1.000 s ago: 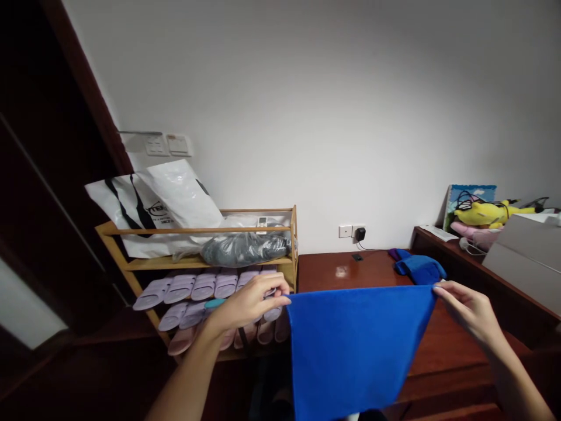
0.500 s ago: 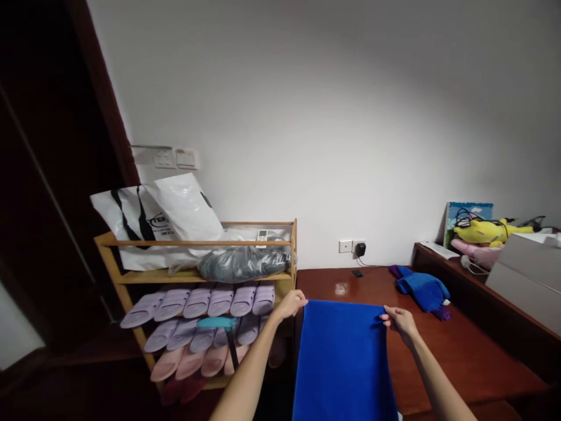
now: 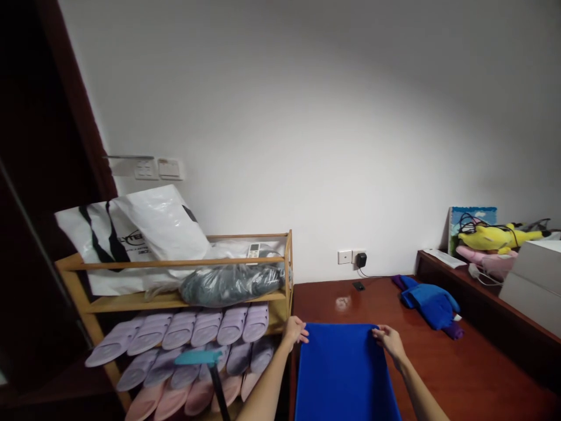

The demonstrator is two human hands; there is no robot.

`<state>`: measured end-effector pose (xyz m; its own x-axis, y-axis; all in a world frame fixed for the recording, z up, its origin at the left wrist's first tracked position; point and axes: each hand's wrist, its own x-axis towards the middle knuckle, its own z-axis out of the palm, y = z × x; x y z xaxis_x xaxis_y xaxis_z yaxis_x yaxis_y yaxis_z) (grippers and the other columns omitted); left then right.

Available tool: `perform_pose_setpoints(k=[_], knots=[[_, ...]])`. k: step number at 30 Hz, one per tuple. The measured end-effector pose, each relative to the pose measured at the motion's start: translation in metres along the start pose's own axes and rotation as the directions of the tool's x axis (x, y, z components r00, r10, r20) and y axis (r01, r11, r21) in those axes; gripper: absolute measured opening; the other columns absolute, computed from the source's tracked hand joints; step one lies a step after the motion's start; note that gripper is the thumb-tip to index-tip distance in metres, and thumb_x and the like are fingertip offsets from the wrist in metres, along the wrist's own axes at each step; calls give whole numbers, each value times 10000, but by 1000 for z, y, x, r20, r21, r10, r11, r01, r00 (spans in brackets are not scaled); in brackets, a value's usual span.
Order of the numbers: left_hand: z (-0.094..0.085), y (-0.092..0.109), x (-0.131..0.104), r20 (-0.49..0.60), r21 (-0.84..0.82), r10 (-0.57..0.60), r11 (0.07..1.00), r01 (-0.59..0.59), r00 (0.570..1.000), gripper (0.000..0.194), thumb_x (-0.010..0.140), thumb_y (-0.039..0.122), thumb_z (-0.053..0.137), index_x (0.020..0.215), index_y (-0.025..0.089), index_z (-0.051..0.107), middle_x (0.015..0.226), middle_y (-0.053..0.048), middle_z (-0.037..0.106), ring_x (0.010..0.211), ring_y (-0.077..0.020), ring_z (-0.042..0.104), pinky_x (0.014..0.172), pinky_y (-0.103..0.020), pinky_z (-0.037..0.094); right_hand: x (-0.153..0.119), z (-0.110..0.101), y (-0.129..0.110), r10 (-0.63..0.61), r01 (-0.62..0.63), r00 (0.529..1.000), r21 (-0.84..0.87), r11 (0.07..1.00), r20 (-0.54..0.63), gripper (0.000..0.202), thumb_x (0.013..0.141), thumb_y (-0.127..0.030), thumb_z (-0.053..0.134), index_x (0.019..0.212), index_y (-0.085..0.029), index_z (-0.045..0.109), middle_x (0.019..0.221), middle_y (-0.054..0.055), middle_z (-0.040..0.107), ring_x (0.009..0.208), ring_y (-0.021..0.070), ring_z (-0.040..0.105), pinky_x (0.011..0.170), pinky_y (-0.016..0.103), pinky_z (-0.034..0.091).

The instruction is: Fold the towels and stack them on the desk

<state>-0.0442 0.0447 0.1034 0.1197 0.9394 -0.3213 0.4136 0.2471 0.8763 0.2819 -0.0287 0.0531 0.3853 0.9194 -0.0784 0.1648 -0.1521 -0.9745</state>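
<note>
A plain blue cloth [image 3: 344, 374] stretches between my two hands, its lower part running out of the bottom of the view. My left hand [image 3: 295, 333] pinches its upper left corner, close to the shoe rack. At the upper right corner, my right hand [image 3: 390, 344] grips the cloth between thumb and fingers. The cloth hangs in front of the reddish-brown wooden surface [image 3: 438, 380]. Further right on that surface lies a crumpled blue and purple cloth [image 3: 432, 304], apart from both hands.
A wooden shoe rack [image 3: 175, 264] on the left holds lilac slippers [image 3: 208, 327], pink slippers [image 3: 175, 400] and a white bag [image 3: 149, 225]. A teal-topped black pole [image 3: 199, 358] stands before it. At right, a raised ledge bears a yellow plush toy [image 3: 495, 237] and white boxes [image 3: 537, 280].
The view has shifted, so the rack sits lower and further left. Both hands still hold the blue cloth's corners, now lower in the picture and slightly closer together.
</note>
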Motion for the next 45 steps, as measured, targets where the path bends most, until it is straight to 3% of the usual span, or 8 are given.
perform_pose_setpoints(k=[4,8,11,16,24,33,40,45], knots=[[13,-18,11,-59,195,-10,981,21,998,348,872,379,554,1157,183,528,1149,-63,575,953,-194,589,799,-412,518,9,15,18,-41,49,998,-163,985,48,462,686,-423,576,1069,-166,588,1061,105,692,1036,229,626,853,351,501],[42,-36,6,-87,410,146,907,-98,986,407,889,286,508,1283,202,453,1319,-97,500,1174,-242,497,981,-461,404,0,53,29,-108,142,988,-360,922,115,681,707,-453,512,1320,-169,428,1340,138,515,1261,263,441,1025,427,367],[74,-46,0,24,548,290,796,-255,957,541,845,130,396,1375,235,380,1484,-46,328,1368,-190,246,1125,-358,203,-14,99,31,-189,273,957,-459,845,221,642,802,-452,379,1387,-188,355,1464,100,343,1359,224,274,1102,439,234],[97,-58,2,154,663,373,648,-376,915,566,857,261,286,1423,252,264,1514,6,213,1398,-183,113,1156,-430,66,-24,147,32,-247,416,900,-537,734,359,554,858,-485,308,1369,-287,388,1488,17,279,1387,208,192,1125,452,149],[69,-69,18,12,818,365,532,-219,931,577,883,440,254,1437,297,182,1535,11,101,1401,-221,28,1142,-503,74,6,101,57,-258,279,950,-843,459,174,664,838,-631,258,1399,-279,310,1504,41,231,1394,255,164,1105,526,159],[71,-78,26,-55,853,362,502,-144,931,580,885,506,297,1427,359,150,1537,-8,95,1401,-240,17,1118,-563,18,32,47,80,-264,228,956,-889,397,128,715,825,-672,243,1409,-259,276,1502,29,256,1396,247,169,1110,542,152],[92,-76,17,-29,865,497,447,-228,867,546,923,435,253,1435,281,142,1525,-12,152,1400,-224,111,1136,-531,65,6,85,45,-374,257,920,-896,363,113,705,861,-636,213,1423,-210,225,1523,73,157,1405,244,106,1126,526,90],[110,-85,8,105,820,529,433,-374,842,529,937,402,225,1429,305,55,1520,39,139,1395,-187,146,1141,-470,169,-27,123,46,-304,452,889,-757,472,341,590,892,-583,164,1419,-322,205,1512,6,213,1390,195,181,1111,472,223]])
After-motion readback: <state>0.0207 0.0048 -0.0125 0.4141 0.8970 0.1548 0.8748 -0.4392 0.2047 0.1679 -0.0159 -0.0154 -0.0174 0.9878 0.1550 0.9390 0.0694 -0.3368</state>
